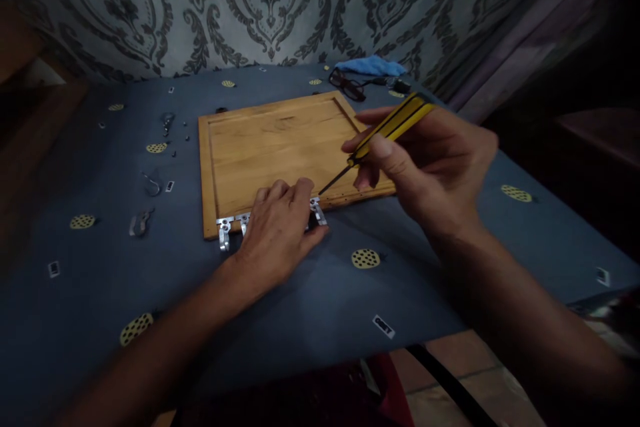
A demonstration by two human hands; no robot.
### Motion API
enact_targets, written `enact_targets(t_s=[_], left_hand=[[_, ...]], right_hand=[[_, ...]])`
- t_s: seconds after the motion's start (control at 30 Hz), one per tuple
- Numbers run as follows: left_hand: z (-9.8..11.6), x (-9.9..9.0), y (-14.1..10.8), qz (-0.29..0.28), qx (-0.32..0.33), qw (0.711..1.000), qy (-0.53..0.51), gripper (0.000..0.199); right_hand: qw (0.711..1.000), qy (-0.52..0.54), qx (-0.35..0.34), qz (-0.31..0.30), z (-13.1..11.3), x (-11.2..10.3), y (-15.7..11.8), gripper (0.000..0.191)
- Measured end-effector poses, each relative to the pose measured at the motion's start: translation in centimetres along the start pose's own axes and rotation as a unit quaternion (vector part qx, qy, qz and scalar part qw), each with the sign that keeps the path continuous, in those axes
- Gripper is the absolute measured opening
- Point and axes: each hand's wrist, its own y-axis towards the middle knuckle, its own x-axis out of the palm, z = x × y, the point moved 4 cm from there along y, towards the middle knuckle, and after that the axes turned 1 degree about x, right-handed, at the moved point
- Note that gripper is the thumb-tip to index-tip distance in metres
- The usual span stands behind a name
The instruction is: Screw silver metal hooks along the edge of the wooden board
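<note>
A framed wooden board (270, 147) lies flat on a blue patterned cloth. Silver metal brackets (225, 225) sit along its near edge, at the left and middle. My left hand (280, 227) presses over these brackets, its fingers on the board and its thumb near the rightmost bracket (317, 211); what lies under the palm is hidden. In my right hand (425, 160) is a yellow and black screwdriver (390, 127), its thin shaft slanting down to the left, with the tip just above the rightmost bracket. Small holes show in the board's near edge to the right.
Small metal pieces (167, 123), a hook-like piece (152, 183) and a loose silver bracket (141, 221) lie left of the board. Behind it at the right are eyeglasses (347, 85) and a blue cloth (371, 66). A patterned wall covering (270, 7) rises behind the table.
</note>
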Motion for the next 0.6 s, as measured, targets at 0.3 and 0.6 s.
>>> enact_targets(t_s=[0.3, 0.6], left_hand=[[0.0, 0.0, -0.2, 0.005, 0.005, 1.0, -0.003, 0.038], [0.1, 0.0, 0.0, 0.005, 0.003, 1.0, -0.003, 0.037]], right_hand=[[0.999, 0.037, 0.013, 0.01, 0.4, 0.2, 0.4, 0.018], [0.999, 0.015, 0.041, -0.027, 0.5, 0.9, -0.1, 0.024]])
